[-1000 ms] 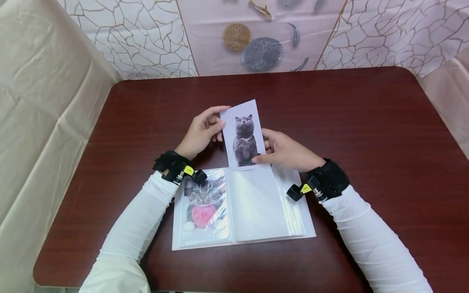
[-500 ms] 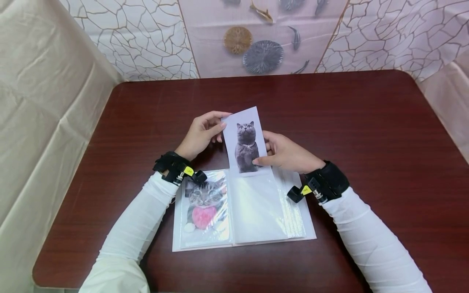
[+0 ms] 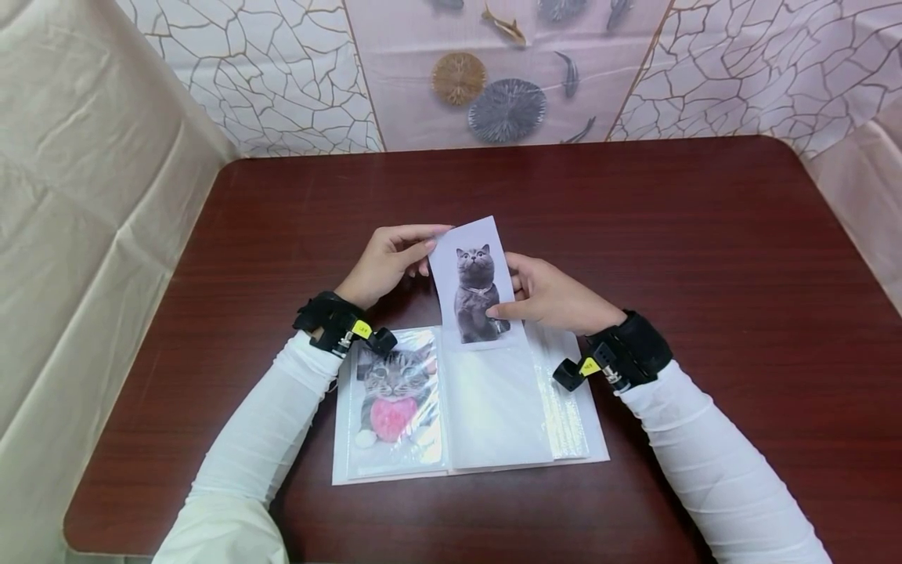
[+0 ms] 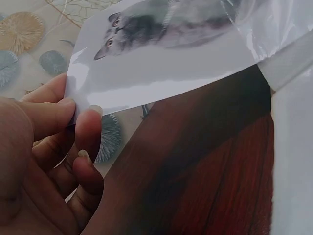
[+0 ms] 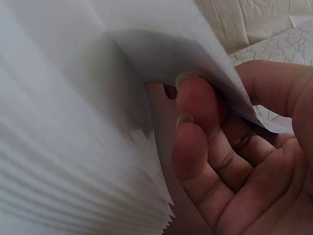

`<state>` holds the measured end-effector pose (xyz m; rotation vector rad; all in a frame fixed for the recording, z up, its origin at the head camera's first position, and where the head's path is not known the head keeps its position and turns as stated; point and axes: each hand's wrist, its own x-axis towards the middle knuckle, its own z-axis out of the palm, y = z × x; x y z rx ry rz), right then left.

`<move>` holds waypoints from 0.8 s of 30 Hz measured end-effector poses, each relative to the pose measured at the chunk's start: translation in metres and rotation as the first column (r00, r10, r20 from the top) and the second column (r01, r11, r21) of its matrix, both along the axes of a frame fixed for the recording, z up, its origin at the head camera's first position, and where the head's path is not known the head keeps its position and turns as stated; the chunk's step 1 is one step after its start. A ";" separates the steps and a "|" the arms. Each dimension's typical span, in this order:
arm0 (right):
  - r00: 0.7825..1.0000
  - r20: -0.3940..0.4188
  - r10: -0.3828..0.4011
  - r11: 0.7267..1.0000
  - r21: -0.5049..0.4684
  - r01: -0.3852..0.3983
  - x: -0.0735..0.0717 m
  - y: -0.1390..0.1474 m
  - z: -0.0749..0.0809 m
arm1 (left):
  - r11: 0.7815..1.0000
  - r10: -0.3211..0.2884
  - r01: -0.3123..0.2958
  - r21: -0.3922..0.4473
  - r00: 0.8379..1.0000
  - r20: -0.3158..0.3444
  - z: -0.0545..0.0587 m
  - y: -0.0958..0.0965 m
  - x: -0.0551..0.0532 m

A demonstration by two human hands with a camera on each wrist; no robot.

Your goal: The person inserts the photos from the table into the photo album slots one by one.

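Observation:
A photo of a grey cat (image 3: 474, 290) stands over the top of an open photo album (image 3: 341, 458). My left hand (image 3: 379, 265) pinches the photo's upper left corner between thumb and fingers. Lower down on its right side, my right hand (image 3: 557, 296) holds the photo and page edge, thumb in front and fingers behind. In the left wrist view, the photo's lower end (image 4: 205, 17) lies under the clear plastic pocket (image 4: 281, 24). Several stacked pages (image 5: 83, 147) fan out beside my curled right fingers (image 5: 193, 105) in the right wrist view.
The album's left page bears a photo of a tabby cat with a pink heart (image 3: 393, 415). Beneath the album is a dark red-brown table (image 3: 705, 235). Patterned cloth (image 3: 282, 74) hangs along the table's far edge.
The grey cat photo has slid down towards the album, and my left hand has come down with it. My right hand stays nearly in place, its thumb now higher up relative to the cat.

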<state>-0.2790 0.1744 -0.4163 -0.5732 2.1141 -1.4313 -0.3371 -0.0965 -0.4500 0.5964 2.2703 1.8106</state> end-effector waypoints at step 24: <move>1.000 -0.011 0.003 1.000 -0.006 -0.003 -0.001 0.000 -0.003 | 0.996 -0.083 0.083 -0.036 0.997 0.010 -0.001 0.000 0.001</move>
